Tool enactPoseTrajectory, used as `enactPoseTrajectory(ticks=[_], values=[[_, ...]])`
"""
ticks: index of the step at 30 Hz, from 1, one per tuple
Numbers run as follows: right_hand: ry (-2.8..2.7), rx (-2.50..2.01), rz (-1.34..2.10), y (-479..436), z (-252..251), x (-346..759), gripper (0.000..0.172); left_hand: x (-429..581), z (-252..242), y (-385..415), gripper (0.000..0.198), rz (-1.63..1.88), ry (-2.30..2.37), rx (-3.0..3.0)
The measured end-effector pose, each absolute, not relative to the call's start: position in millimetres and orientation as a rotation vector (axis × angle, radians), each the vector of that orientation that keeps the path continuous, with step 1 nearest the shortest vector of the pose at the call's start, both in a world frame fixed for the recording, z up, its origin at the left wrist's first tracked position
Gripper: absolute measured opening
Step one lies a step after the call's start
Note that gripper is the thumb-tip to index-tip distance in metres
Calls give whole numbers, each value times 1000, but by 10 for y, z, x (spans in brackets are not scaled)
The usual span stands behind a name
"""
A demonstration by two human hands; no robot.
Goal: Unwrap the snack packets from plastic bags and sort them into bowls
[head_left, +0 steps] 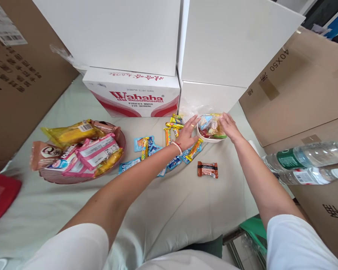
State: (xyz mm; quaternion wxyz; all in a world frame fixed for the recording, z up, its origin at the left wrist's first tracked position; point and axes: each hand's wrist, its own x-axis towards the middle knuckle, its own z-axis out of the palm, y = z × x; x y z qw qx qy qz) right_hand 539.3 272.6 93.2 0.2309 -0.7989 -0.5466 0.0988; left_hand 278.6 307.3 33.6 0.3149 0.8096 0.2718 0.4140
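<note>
Two bare hands are flanking a white bowl [210, 140] filled with wrapped snacks [212, 126].
In the head view, the bowl is sitting on the pale cloth [169, 210] in front of the white boxes, right of the Wahaha carton [138, 93]; the left hand [187, 134] is spreading its fingers wide at the near-left rim, the right hand [230, 126] is extending loose fingers at the right rim, and neither is visibly closing on anything, though firm contact is impossible to tell. Working well here is probably meaning even, gentle pressure from both sides, keeping the heaped packets below the rim, and keeping the left wrist clear of the small yellow sticks [194, 149] and blue packets [174, 162] lying beneath it.
</note>
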Motion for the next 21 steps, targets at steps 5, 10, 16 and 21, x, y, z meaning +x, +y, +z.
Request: enactPoseTrajectory(ticks=[5,10,16,21], values=[[-1574,-2022,-236,2330,1110,5010,54,2346,416,3059,32,1047,1383,2032],[-1878,-2233,-67,1922,874,4450,38,2650,497,3386,68,868,1420,2067],[-1961,-2398,2,1812,723,4426,29,2988,536,3399,58,459,1321,2252],[-2013,-2352,-10,1578,686,4625,24,2645,612,3262,40,407,1522,2231]])
